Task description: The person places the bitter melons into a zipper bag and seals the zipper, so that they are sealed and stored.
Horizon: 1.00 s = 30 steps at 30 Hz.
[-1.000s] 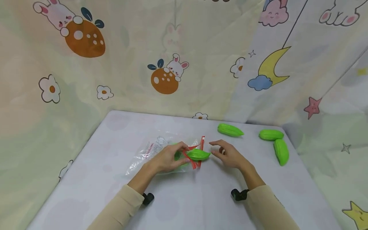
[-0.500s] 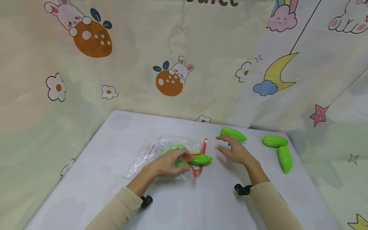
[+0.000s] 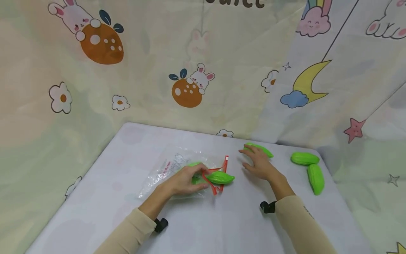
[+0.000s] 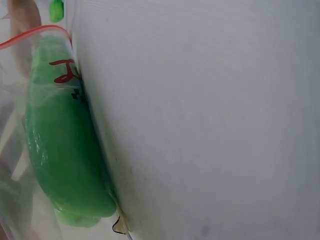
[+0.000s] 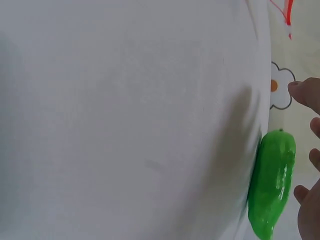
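Note:
A clear plastic zip bag (image 3: 155,180) with red strips lies mid-table in the head view. My left hand (image 3: 184,181) grips it near its mouth, fingers and thumb curled at the red edge. One shiny green gourd-shaped vegetable (image 3: 221,177) pokes its pointed tip out of the mouth. Another green vegetable (image 4: 67,145) shows through the film in the left wrist view. My right hand (image 3: 258,164), fingers spread, reaches over a loose green vegetable (image 3: 265,150) near the back edge, partly covering it. In the right wrist view that vegetable (image 5: 272,182) lies beside the fingers, ungripped.
Two more green vegetables, one lying crosswise (image 3: 304,158) and one lengthwise (image 3: 315,179), rest by the table's right edge. Behind the white-covered table (image 3: 196,229) hangs a patterned cloth (image 3: 142,77). A small black camera (image 3: 268,207) sits at the right wrist.
My right hand has moved from beside the bag's mouth back and right, over the loose vegetable. My left hand keeps its hold on the bag. The head view has tilted slightly.

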### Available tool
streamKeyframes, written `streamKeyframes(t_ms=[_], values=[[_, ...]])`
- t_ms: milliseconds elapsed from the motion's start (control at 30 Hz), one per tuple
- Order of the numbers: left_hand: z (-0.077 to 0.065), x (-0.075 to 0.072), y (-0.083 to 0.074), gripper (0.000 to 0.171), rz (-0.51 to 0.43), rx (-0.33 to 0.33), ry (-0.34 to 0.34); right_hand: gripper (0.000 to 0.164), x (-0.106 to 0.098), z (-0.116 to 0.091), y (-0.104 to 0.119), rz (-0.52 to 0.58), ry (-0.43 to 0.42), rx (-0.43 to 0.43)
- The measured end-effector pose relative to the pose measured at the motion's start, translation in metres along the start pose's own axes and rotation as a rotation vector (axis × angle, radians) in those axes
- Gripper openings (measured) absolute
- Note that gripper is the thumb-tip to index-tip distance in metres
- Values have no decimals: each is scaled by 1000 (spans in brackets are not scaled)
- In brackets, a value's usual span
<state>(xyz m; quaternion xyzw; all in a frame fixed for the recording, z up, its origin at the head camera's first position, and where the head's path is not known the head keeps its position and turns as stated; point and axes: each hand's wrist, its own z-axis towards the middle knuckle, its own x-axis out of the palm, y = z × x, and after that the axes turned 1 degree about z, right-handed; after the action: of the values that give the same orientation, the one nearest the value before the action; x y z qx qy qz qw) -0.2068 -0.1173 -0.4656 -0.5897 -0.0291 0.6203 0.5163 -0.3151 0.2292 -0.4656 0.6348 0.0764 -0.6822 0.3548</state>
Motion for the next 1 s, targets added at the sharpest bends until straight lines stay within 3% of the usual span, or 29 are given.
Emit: streamKeyframes(t_ms=[267, 533, 733, 833, 1000], values=[[-1, 3, -5, 41, 35, 30, -19, 59, -12, -11, -11, -1, 15, 100], [-4, 0, -3, 40, 46, 81, -45, 68, -19, -10, -19, 6, 13, 184], [-5, 1, -2, 42, -4, 104, -67, 69, -20, -8, -19, -4, 51, 227], [-4, 2, -2, 45, -24, 100, -64, 68, -19, -9, -23, -1, 64, 237], [-4, 1, -4, 49, -27, 36, -59, 67, -15, -11, -32, -8, 81, 230]])
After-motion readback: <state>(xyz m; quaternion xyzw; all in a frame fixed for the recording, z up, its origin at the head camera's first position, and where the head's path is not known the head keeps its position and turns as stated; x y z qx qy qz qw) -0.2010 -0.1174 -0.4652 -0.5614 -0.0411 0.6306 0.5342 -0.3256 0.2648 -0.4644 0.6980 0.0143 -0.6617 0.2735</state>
